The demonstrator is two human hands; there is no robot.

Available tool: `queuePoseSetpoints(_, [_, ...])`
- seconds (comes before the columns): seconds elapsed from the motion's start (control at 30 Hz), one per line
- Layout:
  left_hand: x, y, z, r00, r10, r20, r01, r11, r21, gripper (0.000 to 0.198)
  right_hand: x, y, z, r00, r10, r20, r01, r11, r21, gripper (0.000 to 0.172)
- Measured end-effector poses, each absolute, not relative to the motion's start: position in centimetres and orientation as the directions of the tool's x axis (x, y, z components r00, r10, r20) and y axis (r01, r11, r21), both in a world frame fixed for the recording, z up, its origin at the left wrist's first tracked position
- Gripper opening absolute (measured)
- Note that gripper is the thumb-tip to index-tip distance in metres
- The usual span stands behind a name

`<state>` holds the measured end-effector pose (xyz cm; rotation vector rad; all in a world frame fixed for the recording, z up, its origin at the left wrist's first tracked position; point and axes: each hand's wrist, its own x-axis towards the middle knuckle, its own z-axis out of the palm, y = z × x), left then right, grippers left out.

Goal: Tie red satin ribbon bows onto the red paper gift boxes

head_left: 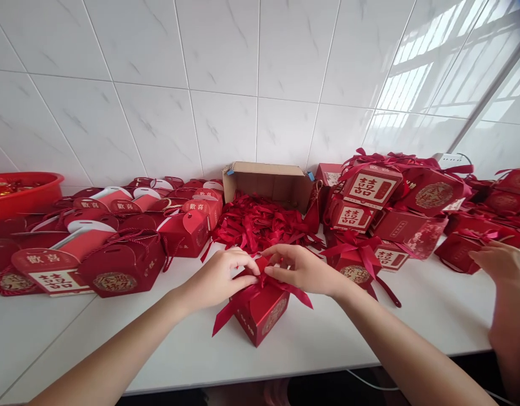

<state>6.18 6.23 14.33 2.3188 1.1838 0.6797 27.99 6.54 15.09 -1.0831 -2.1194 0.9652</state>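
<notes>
A small red gift box point(260, 316) stands on the white table in front of me, one corner toward me. On its top sits a red ribbon point(300, 296), its loose ends spreading to the left and right. My left hand point(228, 273) pinches the ribbon at the box's left top. From the other side my right hand point(296, 270) has thumb and fingers closed on the ribbon near the middle. The fingers partly cover the knot, so its exact form is hidden.
Behind the box, a cardboard carton point(266, 186) lies with red ribbons point(263, 223) spilling out. Red boxes with cord handles point(124, 265) crowd the left; ribboned boxes point(372, 186) are stacked right. A red basin point(27, 197) stands far left. Another person's hand point(502, 259) touches a box at right.
</notes>
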Motion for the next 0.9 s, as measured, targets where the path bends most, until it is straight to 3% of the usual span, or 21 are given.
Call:
queuePoseSetpoints(0.1, [6.2, 6.3, 14.9, 0.537, 0.814, 0.219, 0.633, -0.561, 0.534, 0.008, 27.9, 6.6, 14.6, -0.572, 0.774, 0.271, 0.374, 0.541, -0.753, 0.026])
queuePoseSetpoints(0.2, [6.2, 6.5, 15.3, 0.585, 0.784, 0.207, 0.638, -0.603, 0.48, 0.008, 28.3, 6.2, 14.1, -0.685, 0.606, 0.404, 0.326, 0.752, -0.573, 0.032])
queuePoseSetpoints(0.37, [6.0, 7.1, 16.2, 0.635, 0.748, 0.194, 0.666, -0.657, 0.353, 0.014, 28.4, 5.9, 13.1, -0.792, 0.514, 0.33, 0.429, 0.853, -0.299, 0.051])
queuePoseSetpoints(0.57, [5.9, 7.1, 17.6, 0.641, 0.745, 0.186, 0.715, -0.667, 0.21, 0.012, 27.9, 5.8, 12.6, -0.799, 0.52, 0.303, 0.458, 0.852, -0.255, 0.052])
queuePoseSetpoints(0.9, [5.5, 7.4, 17.5, 0.695, 0.719, 0.019, 0.592, -0.587, 0.552, 0.007, 28.0, 6.0, 12.4, -0.78, 0.524, 0.342, 0.417, 0.843, -0.34, 0.053])
